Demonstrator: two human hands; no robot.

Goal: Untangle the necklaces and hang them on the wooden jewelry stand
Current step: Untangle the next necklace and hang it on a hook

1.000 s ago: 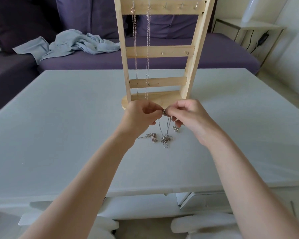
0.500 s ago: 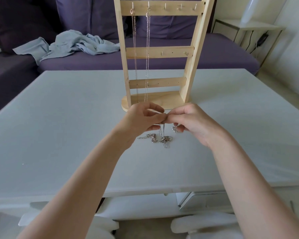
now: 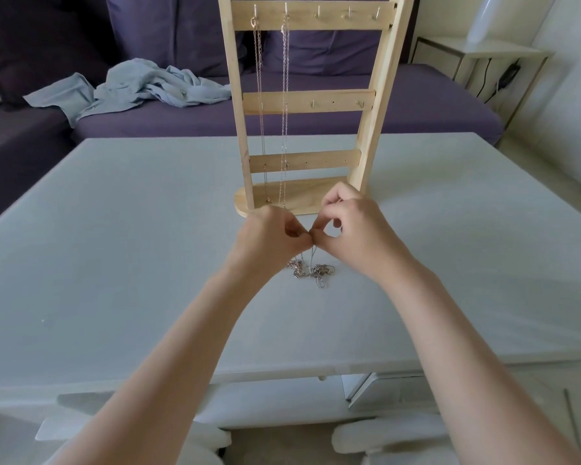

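Grey tabletop [image 3: 114,263]: L hand [image 3: 269,236] & R hand [image 3: 356,236] fingers curled, pinching chain strands; tangled necklaces [image 3: 312,271] lie just below.

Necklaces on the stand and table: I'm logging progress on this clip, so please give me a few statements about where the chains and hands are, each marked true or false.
1. Two necklaces hang from the top bar of the wooden stand. True.
2. All five top hooks are occupied. False: the three on the right are bare.
3. The left hand and right hand pinch a chain between them. True.
4. The tangled chains lie on the sofa. False: they lie on the table, below the hands.
5. The blue cloth lies on the table. False: it lies on the sofa.
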